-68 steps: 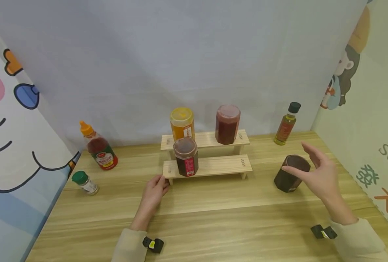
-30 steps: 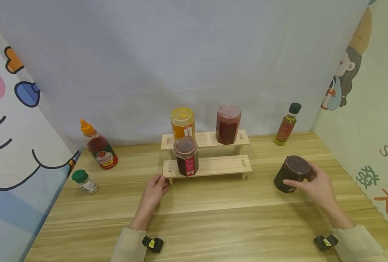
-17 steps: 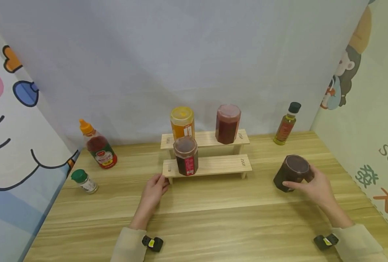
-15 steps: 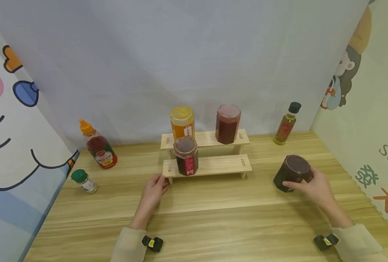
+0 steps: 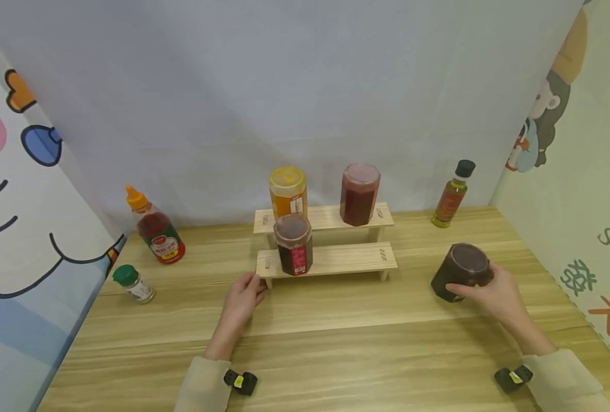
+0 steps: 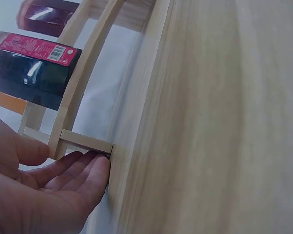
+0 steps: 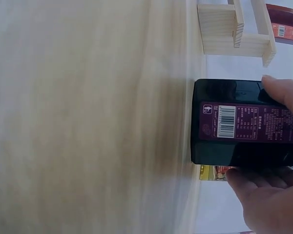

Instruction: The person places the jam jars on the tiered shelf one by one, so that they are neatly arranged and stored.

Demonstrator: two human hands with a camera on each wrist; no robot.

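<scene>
A dark hexagonal jar (image 5: 458, 264) stands on the wooden table (image 5: 336, 343) at the right. My right hand (image 5: 470, 281) grips its side, thumb in front and fingers behind. The right wrist view shows the dark jar (image 7: 224, 122) with its barcode label, upright on the table, and the right hand (image 7: 263, 134) wrapped round it. My left hand (image 5: 250, 284) rests on the table with straight fingers touching the left foot of a two-step wooden shelf (image 5: 346, 257). In the left wrist view the left hand (image 6: 73, 158) lies against the shelf's foot (image 6: 85, 141).
A dark jar with a red label (image 5: 293, 243) stands on the lower step; an orange jar (image 5: 286, 191) and a red jar (image 5: 359, 194) stand on the upper one. A red squeeze bottle (image 5: 155, 234) and a green-capped shaker (image 5: 132, 284) stand left, an oil bottle (image 5: 451, 194) back right. Walls close both sides.
My right hand, first hovering open above the dark jar, came down and closed round its side. In the last second jar and both hands have stayed where they are.
</scene>
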